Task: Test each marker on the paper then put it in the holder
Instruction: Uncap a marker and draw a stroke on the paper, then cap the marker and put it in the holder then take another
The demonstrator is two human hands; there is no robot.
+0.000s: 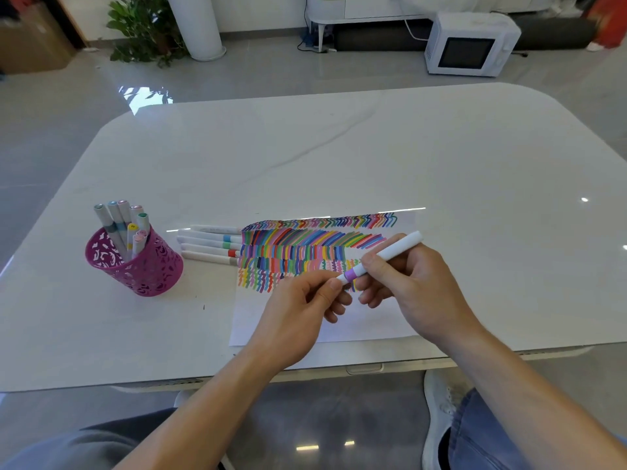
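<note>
A white marker with a purple band [390, 253] is held over the paper [359, 320], which is covered in many coloured test strokes. My right hand [407, 283] grips the marker's barrel. My left hand [305, 307] pinches the marker's cap end with fingertips. A pink perforated holder [142, 266] stands to the left with several markers upright in it. Several more white markers [210, 247] lie side by side on the table between the holder and the paper.
The white marble-look table [339, 157] stretches far behind the paper. Its front edge runs just below my wrists. On the floor beyond stand a potted plant [146, 28] and a white microwave [470, 45].
</note>
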